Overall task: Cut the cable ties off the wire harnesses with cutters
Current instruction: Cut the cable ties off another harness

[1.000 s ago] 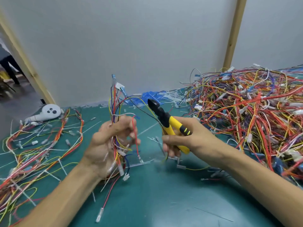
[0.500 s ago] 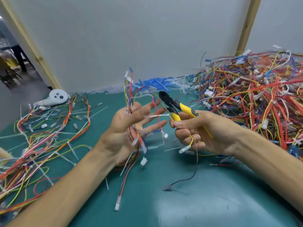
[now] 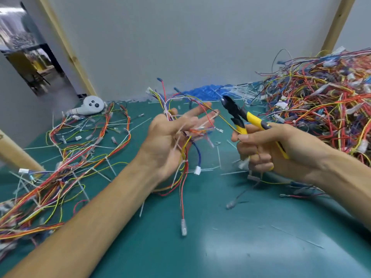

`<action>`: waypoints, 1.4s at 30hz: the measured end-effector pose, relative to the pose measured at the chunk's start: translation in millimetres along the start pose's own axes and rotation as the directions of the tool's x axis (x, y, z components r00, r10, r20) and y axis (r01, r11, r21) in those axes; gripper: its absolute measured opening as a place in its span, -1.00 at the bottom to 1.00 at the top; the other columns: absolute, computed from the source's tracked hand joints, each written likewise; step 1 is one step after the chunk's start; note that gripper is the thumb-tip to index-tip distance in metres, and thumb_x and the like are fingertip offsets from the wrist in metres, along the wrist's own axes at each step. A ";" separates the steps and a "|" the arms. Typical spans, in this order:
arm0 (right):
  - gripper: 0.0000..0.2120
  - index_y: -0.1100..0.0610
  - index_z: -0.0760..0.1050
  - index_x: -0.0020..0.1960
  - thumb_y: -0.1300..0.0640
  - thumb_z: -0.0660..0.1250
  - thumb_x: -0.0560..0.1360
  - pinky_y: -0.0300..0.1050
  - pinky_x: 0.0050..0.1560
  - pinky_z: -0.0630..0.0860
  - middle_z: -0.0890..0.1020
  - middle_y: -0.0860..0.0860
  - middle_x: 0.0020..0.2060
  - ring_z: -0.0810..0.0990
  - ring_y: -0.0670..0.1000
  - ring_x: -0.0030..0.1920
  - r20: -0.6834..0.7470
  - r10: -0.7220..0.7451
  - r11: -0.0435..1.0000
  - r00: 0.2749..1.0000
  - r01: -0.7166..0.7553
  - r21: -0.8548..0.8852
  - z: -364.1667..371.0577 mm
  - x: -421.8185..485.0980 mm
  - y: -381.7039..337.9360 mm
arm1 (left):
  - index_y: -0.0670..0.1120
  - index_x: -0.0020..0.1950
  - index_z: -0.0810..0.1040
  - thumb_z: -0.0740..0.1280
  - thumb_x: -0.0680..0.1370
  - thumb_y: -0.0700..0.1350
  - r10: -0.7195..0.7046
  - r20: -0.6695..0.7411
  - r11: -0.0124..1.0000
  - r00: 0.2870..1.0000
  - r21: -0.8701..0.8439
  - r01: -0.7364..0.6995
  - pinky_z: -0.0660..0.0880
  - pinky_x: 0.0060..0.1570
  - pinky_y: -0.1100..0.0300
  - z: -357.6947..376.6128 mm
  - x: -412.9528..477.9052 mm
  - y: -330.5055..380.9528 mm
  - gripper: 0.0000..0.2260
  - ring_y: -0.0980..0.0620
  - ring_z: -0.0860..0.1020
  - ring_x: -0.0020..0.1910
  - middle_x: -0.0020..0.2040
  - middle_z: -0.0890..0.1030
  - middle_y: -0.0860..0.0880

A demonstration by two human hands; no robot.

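A small wire harness (image 3: 185, 137) of red, yellow, blue and white wires lies across my left hand (image 3: 164, 145), whose fingers are stretched out straight above the green mat (image 3: 220, 247). Its wire ends stick up behind the fingers and hang below the palm, some ending in white connectors. My right hand (image 3: 267, 151) grips the yellow handles of the cutters (image 3: 241, 115). The black jaws point up and left, close to my left fingertips. A thin yellow wire runs from the harness to my right thumb.
A big heap of tangled harnesses (image 3: 321, 101) fills the right side. Loose wires and cut white ties (image 3: 80, 141) spread over the left of the mat. At the back lie a white controller (image 3: 90, 106) and a blue pile of small pieces (image 3: 204, 93).
My left hand has gone from gripping the harness to stretched-out fingers. My right hand with the cutters has come closer to the left fingertips. The view has shifted slightly.
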State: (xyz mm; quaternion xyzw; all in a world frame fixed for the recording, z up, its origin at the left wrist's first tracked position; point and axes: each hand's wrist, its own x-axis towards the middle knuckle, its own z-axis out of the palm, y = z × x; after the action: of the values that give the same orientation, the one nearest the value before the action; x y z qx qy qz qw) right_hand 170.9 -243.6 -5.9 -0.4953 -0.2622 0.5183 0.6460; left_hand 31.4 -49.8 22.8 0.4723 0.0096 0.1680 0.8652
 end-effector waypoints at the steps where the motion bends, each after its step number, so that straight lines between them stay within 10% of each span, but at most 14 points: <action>1: -0.74 0.18 0.58 0.05 0.12 0.54 0.43 -0.26 -0.55 0.29 0.33 -0.05 -0.38 0.25 -0.12 -0.51 -0.003 0.015 0.999 1.000 -0.015 0.037 -0.4 -0.7 -1.0 | -0.03 -0.10 0.24 0.24 0.54 -0.46 0.012 -0.018 1.000 1.000 0.019 -0.012 0.64 0.17 -0.07 -0.5 1.5 -3.4 -0.65 -0.38 0.62 0.23 0.28 0.60 -0.39; 9: -0.92 0.20 0.51 0.02 0.18 0.32 0.57 -0.33 -0.64 0.28 0.26 -0.08 -0.38 0.25 -0.19 -0.55 0.011 0.012 0.973 1.000 -0.014 0.232 5.2 -12.6 -12.2 | 0.00 -0.04 0.24 0.44 0.42 -0.41 0.058 -0.053 0.991 0.997 0.125 -0.051 0.64 -0.10 0.12 -10.4 2.6 -10.4 -0.54 -0.02 0.70 -0.13 -0.03 0.73 -0.10; 14: -0.87 0.19 0.60 -0.04 0.15 0.32 0.54 -0.32 -0.62 0.28 0.44 0.01 -0.34 0.27 -0.15 -0.54 -0.055 0.023 0.996 0.998 -0.019 0.086 8.4 -15.5 -13.0 | -0.09 0.04 0.26 0.47 0.30 -0.52 0.122 -0.012 0.963 0.992 0.244 -0.116 0.65 0.05 -0.21 -9.6 2.4 -14.8 -0.44 -0.18 0.70 -0.14 -0.20 0.63 -0.14; 19: -0.84 0.30 0.54 0.05 0.19 0.37 0.56 -0.20 -0.55 0.36 0.61 0.19 -0.26 0.41 0.02 -0.52 -0.182 -0.128 0.973 0.975 0.088 -0.214 12.2 -11.9 -8.4 | -0.09 0.03 0.26 0.55 0.26 -0.40 0.205 -0.083 0.929 0.975 0.329 -0.167 0.68 -0.20 -0.10 -7.9 2.9 -11.0 -0.43 -0.19 0.72 -0.17 -0.21 0.68 -0.19; 22: -0.82 0.15 0.57 0.04 0.03 0.43 0.62 -0.03 -0.30 0.53 0.69 0.05 -0.23 0.59 0.10 -0.35 -0.254 -0.569 0.510 0.782 0.094 -0.855 12.3 -5.6 -0.3 | -0.09 0.06 0.27 0.55 0.28 -0.38 0.246 -0.158 0.927 0.956 0.326 -0.184 0.64 -0.29 -0.02 -9.2 4.1 -9.0 -0.43 -0.14 0.71 -0.27 -0.22 0.69 -0.19; 26: -0.67 -0.01 0.59 0.06 -0.23 0.45 0.48 0.02 -0.18 0.51 0.59 -0.14 -0.14 0.55 -0.01 -0.21 0.035 -0.731 0.036 0.682 0.091 -0.995 7.4 -10.0 -1.7 | -0.04 -0.03 0.30 0.52 0.38 -0.43 0.234 -0.250 0.948 0.939 0.273 -0.164 0.66 -0.29 -0.01 -11.5 6.3 -7.3 -0.52 -0.10 0.69 -0.32 -0.20 0.69 -0.18; 42: -0.66 0.06 0.63 0.23 -0.12 0.45 0.56 0.05 -0.24 0.49 0.61 0.05 0.03 0.60 0.22 -0.09 0.259 -0.797 -0.386 0.546 -0.131 -0.913 18.3 -16.0 -5.0 | -0.03 -0.01 0.26 0.51 0.43 -0.39 0.093 -0.366 0.990 0.926 0.135 -0.046 0.51 -0.46 0.29 -9.0 6.4 -11.2 -0.53 -0.02 0.67 -0.40 -0.30 0.66 -0.13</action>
State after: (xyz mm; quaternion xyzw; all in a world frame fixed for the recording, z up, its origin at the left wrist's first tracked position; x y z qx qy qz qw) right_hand 152.2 -251.7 8.3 -0.7772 -0.4886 -0.3455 0.1944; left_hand 39.0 -46.1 9.6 0.4851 0.1667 0.2838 0.8102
